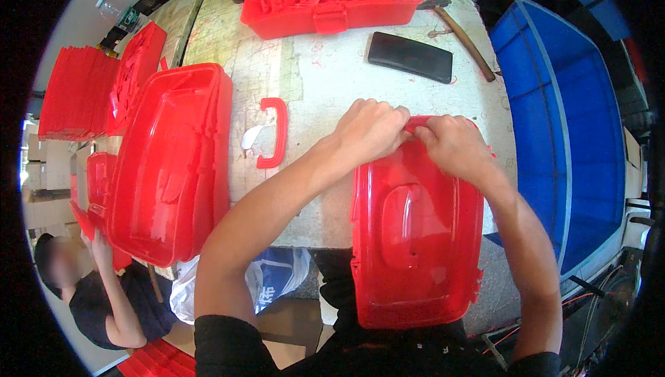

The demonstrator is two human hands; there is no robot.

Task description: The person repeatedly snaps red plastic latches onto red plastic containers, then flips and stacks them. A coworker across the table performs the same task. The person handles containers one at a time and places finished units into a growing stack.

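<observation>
A red plastic box lid (443, 287) with a raised oval in its middle lies in front of me, its near end reaching past the table edge toward my body. My left hand (374, 128) is closed on its far rim, thumb and fingers pressed together. Close beside it, my right hand (456, 143) pinches the same rim; whatever small part lies between the fingers is hidden. To the left on the table rests a loose red handle (280, 135), next to a small white scrap (253, 136).
Stacked red box shells (223, 169) stand at the left, near a stack of red panels (76, 93). Behind my hands are a red bin (291, 25) of small red strips, a black phone (410, 56) and a hammer (467, 43). A blue crate (537, 121) stands right; a person (125, 301) works at left.
</observation>
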